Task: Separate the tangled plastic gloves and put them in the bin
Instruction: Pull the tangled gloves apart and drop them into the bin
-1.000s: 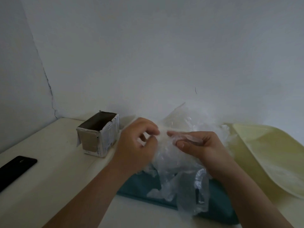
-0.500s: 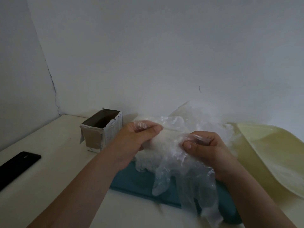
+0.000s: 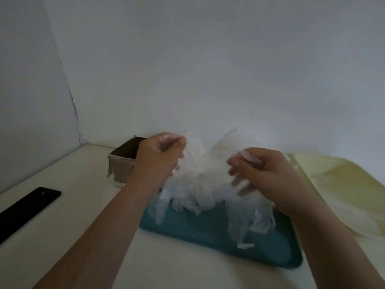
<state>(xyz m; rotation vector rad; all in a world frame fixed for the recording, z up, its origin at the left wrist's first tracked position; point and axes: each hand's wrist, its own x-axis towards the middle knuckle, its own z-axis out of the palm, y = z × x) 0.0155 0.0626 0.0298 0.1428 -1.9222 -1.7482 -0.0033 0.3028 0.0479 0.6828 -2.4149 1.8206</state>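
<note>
Above the teal tray [image 3: 208,236], the left hand [image 3: 160,159] and right hand [image 3: 264,174] each pinch the tangled plastic gloves [image 3: 204,184] with curled fingers.

Cardboard box [image 3: 123,161] partly hidden behind left hand [image 3: 160,157]. Black phone [image 3: 27,207] cut by left edge; yellow tray [image 3: 343,184] by right edge. Glove tangle [image 3: 200,184] blurred.

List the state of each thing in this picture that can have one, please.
left hand, raised, pinches the plastic gloves.
right hand, raised, pinches the same bunch.
plastic gloves, tangled, held up between both hands, ends hanging over the teal tray.
teal tray, flat on the table.
cardboard box, upright, top open, inside too dark to tell.
black phone, flat on the table.
</note>
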